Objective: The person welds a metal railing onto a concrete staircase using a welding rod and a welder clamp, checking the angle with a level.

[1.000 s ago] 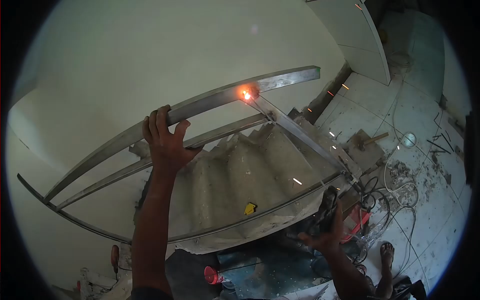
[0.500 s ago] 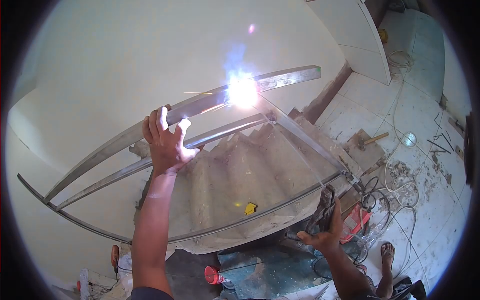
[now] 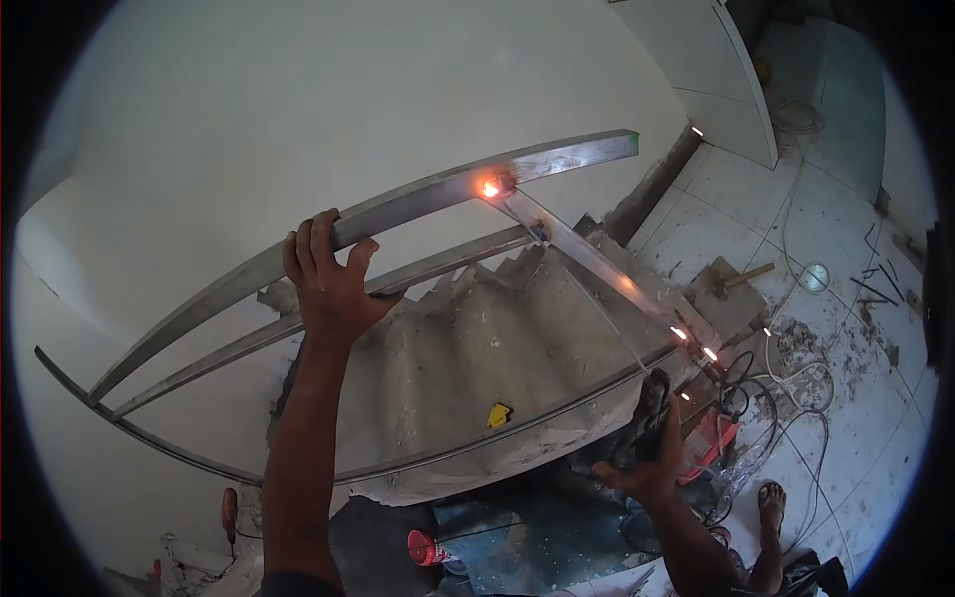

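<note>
My left hand (image 3: 338,289) grips the upper metal rail (image 3: 418,204), its fingers over the top edge and the thumb held out below. At the lower right, my right hand (image 3: 647,476) is wrapped round a dark welding electrode holder (image 3: 649,398). From the holder, a thin welding rod (image 3: 602,313) slants up and left toward the joint. An orange weld spot (image 3: 490,186) glows where the upper rail meets the slanted metal post (image 3: 587,254). A lower metal rail (image 3: 448,257) runs beneath, passing behind my left hand.
Concrete stairs (image 3: 458,358) lie below the rails, with a yellow weld magnet (image 3: 498,415) on them. A curved bottom bar (image 3: 497,443) crosses in front. Cables (image 3: 796,378), a hammer (image 3: 741,279) and debris lie on the tiled floor. A red can (image 3: 425,547) is at the bottom.
The bright white welding arc and blue smoke are gone, leaving an orange glow at the joint. Glowing sparks now show along the post and near the floor. Both hands stay in about the same place.
</note>
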The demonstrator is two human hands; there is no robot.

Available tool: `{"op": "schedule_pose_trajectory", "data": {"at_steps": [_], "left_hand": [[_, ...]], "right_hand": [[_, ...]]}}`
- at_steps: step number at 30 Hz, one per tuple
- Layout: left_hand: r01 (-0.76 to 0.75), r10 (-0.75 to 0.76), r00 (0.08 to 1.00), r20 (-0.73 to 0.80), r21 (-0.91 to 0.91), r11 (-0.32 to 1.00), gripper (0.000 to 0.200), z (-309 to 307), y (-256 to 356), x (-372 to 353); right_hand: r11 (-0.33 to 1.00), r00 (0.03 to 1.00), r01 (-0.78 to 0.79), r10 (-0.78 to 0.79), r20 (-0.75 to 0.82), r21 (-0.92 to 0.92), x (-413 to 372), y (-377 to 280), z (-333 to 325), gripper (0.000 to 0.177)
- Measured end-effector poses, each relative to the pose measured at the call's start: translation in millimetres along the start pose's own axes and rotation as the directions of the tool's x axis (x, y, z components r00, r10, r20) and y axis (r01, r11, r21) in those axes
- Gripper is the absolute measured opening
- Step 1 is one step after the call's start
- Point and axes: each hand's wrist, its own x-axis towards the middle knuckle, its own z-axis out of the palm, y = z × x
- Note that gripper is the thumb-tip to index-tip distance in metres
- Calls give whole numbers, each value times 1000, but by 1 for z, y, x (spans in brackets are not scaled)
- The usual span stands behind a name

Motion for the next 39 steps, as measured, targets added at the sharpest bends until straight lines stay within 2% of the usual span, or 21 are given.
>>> {"op": "schedule_pose_trajectory", "data": {"at_steps": [1,3,4,7,9,12,19,22,24,25,26,27,28,29,30,31,33,34,35,37,39], "left_hand": [[-1,1,1000,1,-1,1000,59,0,0,0],[-12,12,999,32,11,1000,66,0,-2,-2],[-12,12,999,31,11,1000,66,0,-3,-2],[-23,23,999,24,14,1000,65,1,-3,-2],[-46,45,998,-53,-9,999,66,5,-4,-3],[-23,23,1000,6,9,1000,66,-2,-2,-1],[-13,13,1000,28,8,1000,65,-3,-1,-1],[-4,3,999,47,10,1000,65,-5,-1,-1],[-7,6,999,44,10,1000,64,-5,-1,-1],[-10,10,999,40,11,1000,64,-5,-1,-1],[-11,10,999,42,11,1000,64,-5,-1,-1],[4,-4,999,37,0,1000,61,-6,0,-1],[18,-18,999,27,-9,1000,58,-6,1,0],[18,-18,1000,24,-8,1000,58,-4,1,1],[13,-13,1000,8,-20,1000,59,-3,0,0],[9,-9,1000,-7,-31,999,59,-2,0,-1],[-1,1,1000,6,-19,1000,62,-4,0,-1],[-9,9,1000,17,-5,1000,65,-5,0,-1],[-8,8,1000,16,-3,1000,65,-6,0,-1],[-5,5,999,44,-6,1000,66,-6,-2,-2],[0,0,999,49,-5,1000,66,-6,-1,-2]], "right_hand": [[1000,1000,-1,1,0,0,-1,-2,-1,130],[980,985,-148,135,105,133,-2,-6,-3,130],[980,985,-148,134,105,133,-1,-6,-2,130],[986,991,-105,93,95,129,2,-6,0,129],[999,1000,22,-22,7,29,6,-5,2,129],[998,997,70,-70,-19,3,7,-5,3,129],[999,999,41,-41,0,28,6,-6,1,127],[987,991,133,-133,8,-86,5,-3,-1,125],[969,990,-141,141,10,202,-10,14,0,125],[969,990,-140,141,9,203,0,1,-5,125],[759,902,-426,399,166,493,17,-17,-15,125],[390,737,-641,553,389,661,25,-28,-21,125],[393,738,-641,552,389,659,20,-23,-18,125],[851,945,-324,308,108,413,11,-13,-12,124],[996,996,88,-88,-33,-9,8,-10,-8,124],[996,996,88,-88,-32,-8,7,-10,-10,124],[891,942,327,-332,40,-314,7,-16,-16,125],[948,963,261,-269,-19,-183,7,-16,-14,129],[947,962,263,-271,-19,-183,9,-17,-11,129],[992,986,128,-129,-107,-20,14,-17,-6,132],[989,989,131,-135,-67,-61,10,-13,-8,132]]}}
